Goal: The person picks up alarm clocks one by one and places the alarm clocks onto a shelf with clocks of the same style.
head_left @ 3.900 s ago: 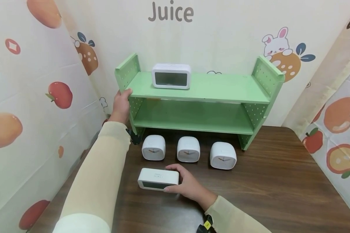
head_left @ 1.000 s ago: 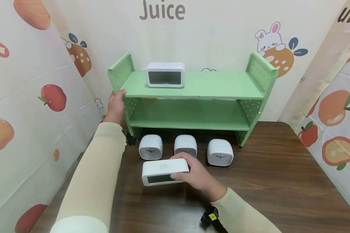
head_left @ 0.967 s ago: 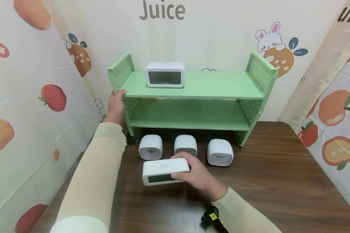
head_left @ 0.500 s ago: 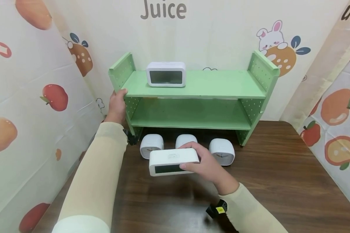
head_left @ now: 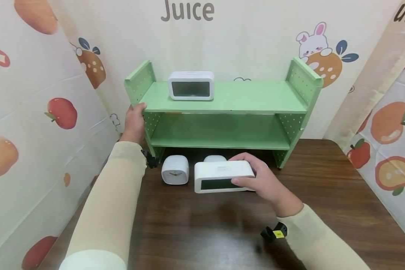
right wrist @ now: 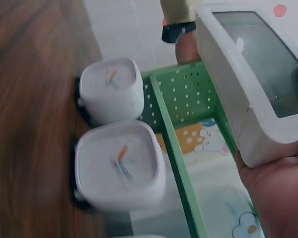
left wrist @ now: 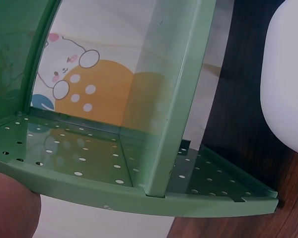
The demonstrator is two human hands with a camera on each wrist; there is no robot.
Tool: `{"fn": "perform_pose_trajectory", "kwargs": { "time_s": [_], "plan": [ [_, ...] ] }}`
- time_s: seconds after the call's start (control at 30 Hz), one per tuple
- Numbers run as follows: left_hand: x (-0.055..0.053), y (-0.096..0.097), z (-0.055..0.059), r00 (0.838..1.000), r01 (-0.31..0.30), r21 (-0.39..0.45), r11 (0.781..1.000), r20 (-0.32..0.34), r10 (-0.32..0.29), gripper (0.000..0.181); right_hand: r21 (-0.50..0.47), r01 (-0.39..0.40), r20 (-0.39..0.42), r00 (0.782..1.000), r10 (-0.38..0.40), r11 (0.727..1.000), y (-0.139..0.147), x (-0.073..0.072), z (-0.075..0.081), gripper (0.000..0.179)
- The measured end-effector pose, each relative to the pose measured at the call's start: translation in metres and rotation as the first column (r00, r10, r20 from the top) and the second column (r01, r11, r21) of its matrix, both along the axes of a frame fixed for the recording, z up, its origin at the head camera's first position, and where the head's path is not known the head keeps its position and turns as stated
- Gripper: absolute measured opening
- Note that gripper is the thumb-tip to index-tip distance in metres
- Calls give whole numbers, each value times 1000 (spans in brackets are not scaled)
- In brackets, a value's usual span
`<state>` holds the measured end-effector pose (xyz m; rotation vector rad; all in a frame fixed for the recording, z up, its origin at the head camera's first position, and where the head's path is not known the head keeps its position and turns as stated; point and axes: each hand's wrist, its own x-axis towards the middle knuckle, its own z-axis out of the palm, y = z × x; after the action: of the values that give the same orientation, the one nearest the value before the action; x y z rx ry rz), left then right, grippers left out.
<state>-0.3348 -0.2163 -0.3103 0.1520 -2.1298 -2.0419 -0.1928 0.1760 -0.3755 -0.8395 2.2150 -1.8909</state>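
Note:
My right hand [head_left: 268,185] grips a white digital clock [head_left: 219,169] by its right end, thumb on the dark screen, in the air above the table. In the right wrist view the held clock [right wrist: 238,89] is at the upper right. My left hand [head_left: 134,123] holds the left side panel of a green two-tier shelf [head_left: 256,97]; part of a finger [left wrist: 12,206] shows at that panel's edge in the left wrist view. A second digital clock [head_left: 191,89] stands on the upper tier, left of the middle.
Small white analogue clocks stand on the brown table [head_left: 175,225] before the shelf: the left one [head_left: 175,169] fully seen, the middle one [head_left: 215,158] and the right one largely covered by the held clock and right hand. A fruit-print curtain [head_left: 256,37] hangs behind.
My right hand has picked the digital clock up from the table and carried it up and to the right, across the analogue clocks. The left hand stays on the shelf's side.

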Motion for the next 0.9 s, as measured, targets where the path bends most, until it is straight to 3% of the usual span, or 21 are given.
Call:
{"fn": "perform_pose_trajectory", "kwargs": {
  "time_s": [0.4, 0.7, 0.9],
  "plan": [
    [1, -1, 2, 1000, -3, 17, 1000, 0, 3, 58, -18, 28, -17, 999, -28, 999, 25, -8, 29, 39],
    [1, -2, 0, 1000, 7, 10, 1000, 3, -7, 56, -96, -12, -94, 996, 3, 995, 40, -28, 66, 34],
    [3, -1, 1, 1000, 16, 1, 1000, -2, -16, 56, -154, -10, -104, 995, -6, 988, 51, -38, 89, 33]
  ]
}}
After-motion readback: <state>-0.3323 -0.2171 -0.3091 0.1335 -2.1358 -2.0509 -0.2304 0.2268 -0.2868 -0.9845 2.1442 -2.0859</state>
